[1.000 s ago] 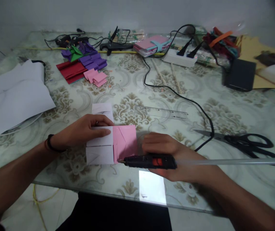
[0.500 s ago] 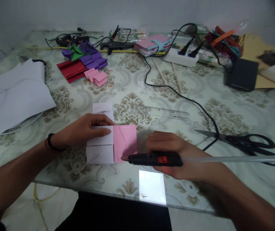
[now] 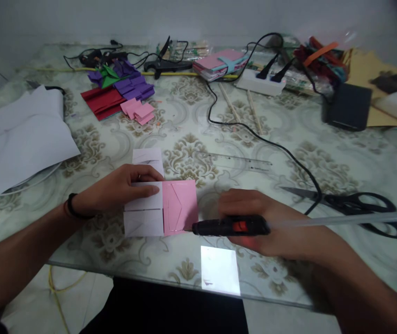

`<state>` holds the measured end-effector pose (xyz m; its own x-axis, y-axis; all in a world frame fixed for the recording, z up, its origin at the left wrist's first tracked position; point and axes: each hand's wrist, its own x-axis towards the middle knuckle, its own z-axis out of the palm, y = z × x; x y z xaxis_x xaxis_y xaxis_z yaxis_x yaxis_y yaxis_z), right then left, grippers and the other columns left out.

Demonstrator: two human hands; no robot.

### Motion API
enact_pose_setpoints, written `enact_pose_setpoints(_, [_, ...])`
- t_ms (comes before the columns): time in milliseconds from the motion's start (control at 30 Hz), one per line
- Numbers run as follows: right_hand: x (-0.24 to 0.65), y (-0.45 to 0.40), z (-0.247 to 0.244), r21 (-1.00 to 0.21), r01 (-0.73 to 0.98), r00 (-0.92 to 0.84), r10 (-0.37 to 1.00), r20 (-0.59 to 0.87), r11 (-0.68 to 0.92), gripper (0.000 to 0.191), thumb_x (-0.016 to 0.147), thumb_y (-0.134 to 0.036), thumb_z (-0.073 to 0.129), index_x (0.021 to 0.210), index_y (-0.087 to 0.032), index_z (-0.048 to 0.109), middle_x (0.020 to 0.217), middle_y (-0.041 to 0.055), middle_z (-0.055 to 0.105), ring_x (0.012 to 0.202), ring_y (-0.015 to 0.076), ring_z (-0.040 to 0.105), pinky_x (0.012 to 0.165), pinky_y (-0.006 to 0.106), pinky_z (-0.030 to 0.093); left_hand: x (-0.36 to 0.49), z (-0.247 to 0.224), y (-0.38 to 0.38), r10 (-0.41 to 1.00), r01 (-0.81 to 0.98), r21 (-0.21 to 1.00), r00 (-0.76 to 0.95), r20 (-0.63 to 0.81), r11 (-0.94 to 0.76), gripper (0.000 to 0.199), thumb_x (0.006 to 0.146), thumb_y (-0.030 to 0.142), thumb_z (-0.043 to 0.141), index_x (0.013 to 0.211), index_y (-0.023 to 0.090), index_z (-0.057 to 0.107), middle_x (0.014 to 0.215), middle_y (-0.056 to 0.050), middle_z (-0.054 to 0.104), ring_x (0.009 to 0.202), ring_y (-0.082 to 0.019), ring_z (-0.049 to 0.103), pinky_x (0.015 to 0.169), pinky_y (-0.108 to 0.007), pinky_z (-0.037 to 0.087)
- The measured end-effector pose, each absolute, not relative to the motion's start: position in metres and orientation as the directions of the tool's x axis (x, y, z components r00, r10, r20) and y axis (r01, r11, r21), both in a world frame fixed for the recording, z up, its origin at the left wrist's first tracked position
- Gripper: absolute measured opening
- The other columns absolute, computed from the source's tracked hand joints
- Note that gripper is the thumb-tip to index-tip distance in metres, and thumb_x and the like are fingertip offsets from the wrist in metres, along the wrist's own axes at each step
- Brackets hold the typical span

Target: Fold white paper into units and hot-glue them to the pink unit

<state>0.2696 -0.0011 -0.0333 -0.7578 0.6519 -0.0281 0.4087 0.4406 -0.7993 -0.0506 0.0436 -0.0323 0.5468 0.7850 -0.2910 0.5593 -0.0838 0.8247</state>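
My left hand (image 3: 129, 188) pinches and presses the folded white paper (image 3: 143, 223), thumb on top and fingers curled at its upper edge. A pink paper square (image 3: 184, 204) joins the white piece on its right side, with a thin glossy line along its left and lower edges. In my right hand (image 3: 254, 206) is a black glue gun (image 3: 224, 227) with a red part, a long clear stick coming out of its rear. Its tip points left, at the pink square's lower edge near the right corner.
Scissors (image 3: 351, 204) lie at the right, a clear ruler (image 3: 236, 161) beyond the pink square. A black cable crosses from the power strip (image 3: 261, 83). White sheets (image 3: 24, 134) are at left; folded purple paper (image 3: 135, 87) and red paper (image 3: 103, 101) sit behind.
My right hand has moved the glue gun a little to the right along the pink square's lower edge. The cable near the scissors has shifted slightly. My left hand stays in place.
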Motion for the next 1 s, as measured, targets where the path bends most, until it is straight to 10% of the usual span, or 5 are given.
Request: enact_pose_setpoints(1000, [0.2766,0.0043,-0.0291,-0.831,0.382,-0.776,0.629,-0.05,0.405,0.018,0.085,-0.023,0.071,0.072,-0.019,0.059,0.072,0.001,0.057,0.066,0.015,0.053,0.057,0.027,0.039,-0.0499,-0.0321,0.0444,0.777,0.561,0.824,0.552,-0.303,-0.077,0.032,0.091,0.047,0.067,0.108,0.02,0.072,0.1,-0.003,0.075,0.089,-0.02,0.067,0.076,-0.028,0.051])
